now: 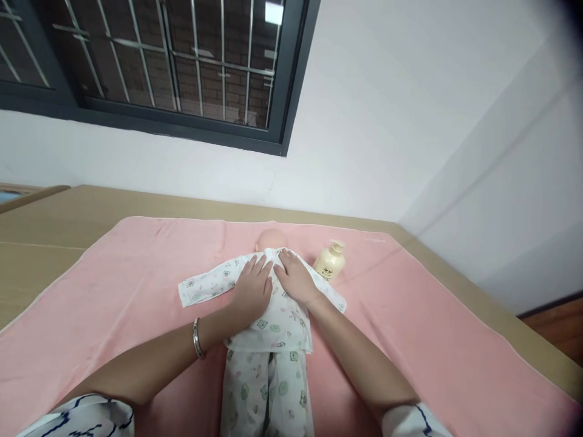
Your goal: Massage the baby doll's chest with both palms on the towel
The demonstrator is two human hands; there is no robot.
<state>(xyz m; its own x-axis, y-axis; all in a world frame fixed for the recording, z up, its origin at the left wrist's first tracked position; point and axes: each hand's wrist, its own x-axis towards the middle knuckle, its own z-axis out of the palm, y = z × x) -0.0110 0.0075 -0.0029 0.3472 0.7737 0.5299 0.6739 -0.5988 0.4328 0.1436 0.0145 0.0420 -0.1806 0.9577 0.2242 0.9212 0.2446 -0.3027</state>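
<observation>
Below me a doll lies on a pink cloth, dressed in a white printed top (273, 328) and matching trousers (246, 388). Its round, skin-coloured head (271, 238) shows past the collar. My left hand (252, 288) rests flat on the left side of the chest, fingers stretched out. On the upper right of the chest lies my right hand (294, 276), also flat with fingers extended. Neither hand grips anything. The top's left sleeve spreads out to the side; my right forearm partly covers the other sleeve.
A cream pump bottle (330, 261) stands just right of the doll's shoulder. The pink cloth (113, 309) covers most of a wooden surface (40, 224). Behind it rises a white wall (355, 121) with a dark-framed, barred window (182, 60).
</observation>
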